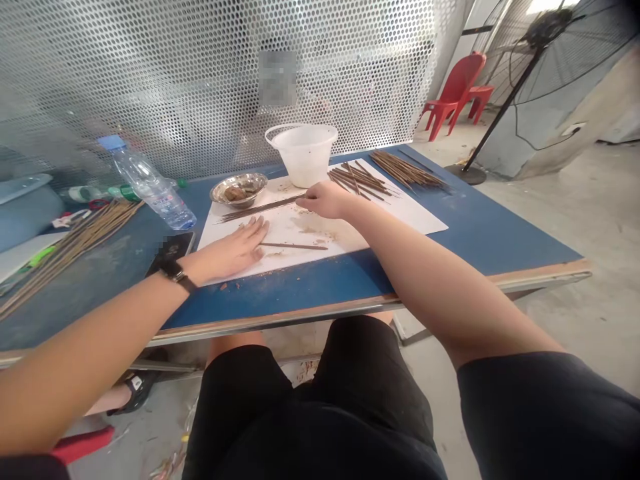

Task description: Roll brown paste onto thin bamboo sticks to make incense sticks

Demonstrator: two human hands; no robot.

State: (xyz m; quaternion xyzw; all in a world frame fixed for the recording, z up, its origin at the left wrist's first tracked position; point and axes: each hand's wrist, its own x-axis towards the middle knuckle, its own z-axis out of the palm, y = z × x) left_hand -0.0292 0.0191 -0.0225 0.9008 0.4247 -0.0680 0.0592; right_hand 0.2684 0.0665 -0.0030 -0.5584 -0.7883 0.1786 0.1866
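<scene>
Across the blue bench [465,233], I am looking down on a white sheet [395,213] scattered with brown crumbs. The left hand [225,252] lies open and flat on the sheet, fingers spread, holding nothing, with a single brown stick [293,246] just beside its fingertips. The right hand [324,200] is curled narrow, its fingers at the end of a thin bundle of dark sticks [260,209] lying across the sheet; from here I cannot tell whether it grips them. The bundle's far end stops near a steel bowl [239,189] of brown lumps. Beyond the right hand lie a loose pile of sticks [360,181] and a second pile [407,169], near a white plastic bucket [303,155].
</scene>
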